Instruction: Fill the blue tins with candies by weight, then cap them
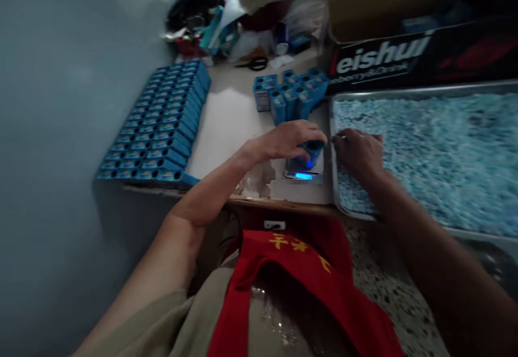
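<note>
My left hand [297, 140] is wrapped round a small blue box [313, 145] with a dark opening in its top. The box is on a small digital scale [288, 171] whose display glows blue. Fingers curled together, my right hand [358, 152] is over the left side of a metal tray [336, 184] filled with small pale-blue pieces [429, 152]. What its fingers hold, if anything, is hidden. Behind the scale stands a group of similar blue boxes [289, 98] with open tops.
Rows of blue boxes [157, 122] line the table's left side by the wall. Black-handled scissors [258, 64] lie at the back, near plastic bags [311, 14]. A large black-printed carton [404, 63] stands behind the tray. The table's front edge [283, 203] is worn.
</note>
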### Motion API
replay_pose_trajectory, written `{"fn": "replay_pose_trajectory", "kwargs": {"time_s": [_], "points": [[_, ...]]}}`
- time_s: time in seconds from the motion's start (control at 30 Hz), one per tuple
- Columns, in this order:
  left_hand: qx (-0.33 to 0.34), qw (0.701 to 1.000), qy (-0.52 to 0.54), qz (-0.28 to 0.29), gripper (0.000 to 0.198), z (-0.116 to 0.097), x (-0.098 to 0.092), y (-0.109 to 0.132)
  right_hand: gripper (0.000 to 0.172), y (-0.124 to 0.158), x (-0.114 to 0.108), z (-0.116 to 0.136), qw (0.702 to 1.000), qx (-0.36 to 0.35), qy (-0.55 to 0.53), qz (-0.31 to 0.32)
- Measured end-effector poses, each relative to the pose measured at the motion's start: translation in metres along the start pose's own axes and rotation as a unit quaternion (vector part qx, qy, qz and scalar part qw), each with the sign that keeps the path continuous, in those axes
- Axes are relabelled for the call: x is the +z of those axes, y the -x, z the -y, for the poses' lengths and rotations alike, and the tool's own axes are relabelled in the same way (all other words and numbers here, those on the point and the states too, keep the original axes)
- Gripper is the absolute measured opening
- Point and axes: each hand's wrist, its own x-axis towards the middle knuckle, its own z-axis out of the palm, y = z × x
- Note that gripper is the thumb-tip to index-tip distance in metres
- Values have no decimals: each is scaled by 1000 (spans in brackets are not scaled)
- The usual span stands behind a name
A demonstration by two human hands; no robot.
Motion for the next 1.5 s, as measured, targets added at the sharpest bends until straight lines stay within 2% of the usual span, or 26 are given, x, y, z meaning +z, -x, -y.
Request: {"fn": "replay_pose_trajectory", "kwargs": {"time_s": [0.03, 0.1, 0.2, 0.27, 0.33, 0.4, 0.47, 0.57, 0.67, 0.77, 0.83, 0.9, 0.97, 1.03, 1.1, 1.17, 1.23, 1.33, 1.43, 1.5], "points": [[-8, 1000, -5, -7, 45, 5, -6, 15, 40, 2, 1, -1, 1000, -2, 9, -1], [-56, 997, -16, -41, 49, 17, -26, 59, 44, 3, 6, -3, 1000, 0, 28, -6], [-178, 978, -39, -103, 49, 32, -65, 148, 47, 4, 11, -6, 998, -10, 56, 4], [-252, 955, -51, -145, 44, 41, -84, 207, 50, 5, 15, -7, 998, -16, 64, 5], [-306, 937, -50, -160, 43, 49, -90, 255, 52, 4, 18, -10, 998, -21, 66, -1], [-341, 927, -44, -153, 41, 53, -86, 289, 52, 3, 23, -15, 997, -19, 68, -6], [-358, 925, -31, -128, 40, 53, -77, 312, 50, 2, 28, -20, 997, -11, 72, -9], [-350, 931, -8, -104, 38, 46, -66, 331, 45, 0, 35, -27, 998, -1, 55, -17], [-329, 935, -2, -134, 45, 32, -55, 340, 40, -3, 40, -32, 999, 3, 23, -27], [-303, 938, -54, -159, 64, 21, -31, 343, 35, -4, 40, -30, 999, 25, 17, -25], [-301, 930, -115, -175, 71, 21, -9, 341, 34, -3, 35, -24, 999, 36, 25, -19], [-317, 909, -178, -205, 67, 25, 11, 340, 36, -1, 28, -16, 999, 32, 31, -17], [-322, 889, -226, -235, 60, 28, 22, 340, 40, 2, 21, -8, 999, 17, 32, -16], [-301, 882, -256, -256, 61, 27, 25, 338, 40, 3, 15, -2, 999, 8, 32, -13], [-274, 882, -259, -282, 71, 19, 22, 330, 37, 3, 11, 0, 1000, 2, 28, -7], [-258, 880, -233, -323, 80, 10, 22, 304, 35, 2, 8, 0, 1000, -11, 21, 7], [-247, 876, -186, -371, 80, 10, 27, 255, 36, 0, 6, -1, 999, -26, 12, 18], [-253, 871, -88, -412, 72, 38, 38, 145, 37, -1, 5, -4, 999, -40, 2, 24], [-293, 847, 27, -443, 99, 80, 42, 33, 35, -1, 6, -4, 999, -43, 3, 21], [-301, 838, 61, -452, 108, 104, 40, -19, 37, -1, 5, -2, 999, -50, 9, 19]]}}
